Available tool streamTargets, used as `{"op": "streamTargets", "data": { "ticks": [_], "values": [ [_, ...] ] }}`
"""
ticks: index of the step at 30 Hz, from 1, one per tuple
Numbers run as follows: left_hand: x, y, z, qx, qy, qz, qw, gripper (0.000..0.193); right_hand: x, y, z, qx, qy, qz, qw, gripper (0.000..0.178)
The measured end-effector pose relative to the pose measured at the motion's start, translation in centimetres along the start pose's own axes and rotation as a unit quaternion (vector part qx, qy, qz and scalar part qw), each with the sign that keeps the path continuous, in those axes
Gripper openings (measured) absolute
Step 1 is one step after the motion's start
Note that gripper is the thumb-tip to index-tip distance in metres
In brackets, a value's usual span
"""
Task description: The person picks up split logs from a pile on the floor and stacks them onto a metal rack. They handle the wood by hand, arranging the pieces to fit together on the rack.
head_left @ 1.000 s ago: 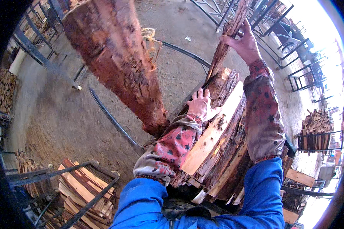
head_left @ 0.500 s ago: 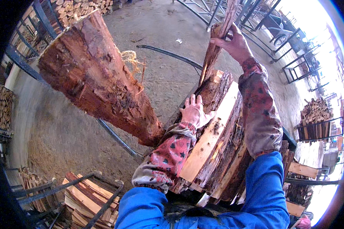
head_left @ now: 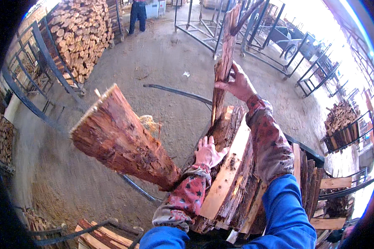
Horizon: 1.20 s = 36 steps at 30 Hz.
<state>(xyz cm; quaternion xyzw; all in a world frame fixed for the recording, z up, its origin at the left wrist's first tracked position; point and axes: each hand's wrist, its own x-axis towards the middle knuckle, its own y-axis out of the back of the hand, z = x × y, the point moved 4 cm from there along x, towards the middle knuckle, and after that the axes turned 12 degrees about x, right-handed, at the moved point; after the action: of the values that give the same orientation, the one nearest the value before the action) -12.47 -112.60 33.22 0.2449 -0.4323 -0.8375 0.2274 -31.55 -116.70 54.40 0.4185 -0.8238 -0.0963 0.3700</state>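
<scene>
My left hand [head_left: 210,152] lies palm down with fingers spread on a bark-covered piece of split wood [head_left: 225,124] at the pile's left side. Farther off, my right hand [head_left: 237,83] has its thumb and fingers around a long, rough strip of bark [head_left: 224,62] that stands up from the pile's far end. Beneath my arms is the pile of split firewood [head_left: 226,182], with one pale, smooth-faced piece between darker barky ones. A thick reddish-brown log piece [head_left: 124,137] juts out to the left, its narrower end beside my left forearm.
A curved metal bar [head_left: 178,92] crosses the dirt floor beyond the pile. Metal racks [head_left: 207,29] stand at the far side, and stacked firewood [head_left: 81,37] rises at far left. More wood-filled racks are at the lower left and right. A person [head_left: 138,16] stands far back.
The view has tilted up, so my hands and the pile appear lower and more of the background shows. Both hands keep their places on the wood and the bark strip.
</scene>
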Motion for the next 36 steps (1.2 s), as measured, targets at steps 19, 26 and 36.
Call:
{"op": "streamTargets", "data": {
  "ticks": [19,26,36],
  "values": [
    [0.7,-0.1,0.4,-0.022,-0.061,0.065,0.996,0.098,-7.7,1.6,1.2,-0.106,-0.033,0.04,0.993,0.09],
    [1.4,-0.4,-0.4,-0.028,-0.053,0.044,0.997,0.095,-29.8,2.9,-8.2,0.031,-0.131,0.073,0.988,0.026],
    [0.0,1.7,0.6,-0.018,-0.047,0.017,0.999,0.07,-52.6,4.6,-20.5,0.001,-0.276,0.201,0.94,0.029]
  ]
}}
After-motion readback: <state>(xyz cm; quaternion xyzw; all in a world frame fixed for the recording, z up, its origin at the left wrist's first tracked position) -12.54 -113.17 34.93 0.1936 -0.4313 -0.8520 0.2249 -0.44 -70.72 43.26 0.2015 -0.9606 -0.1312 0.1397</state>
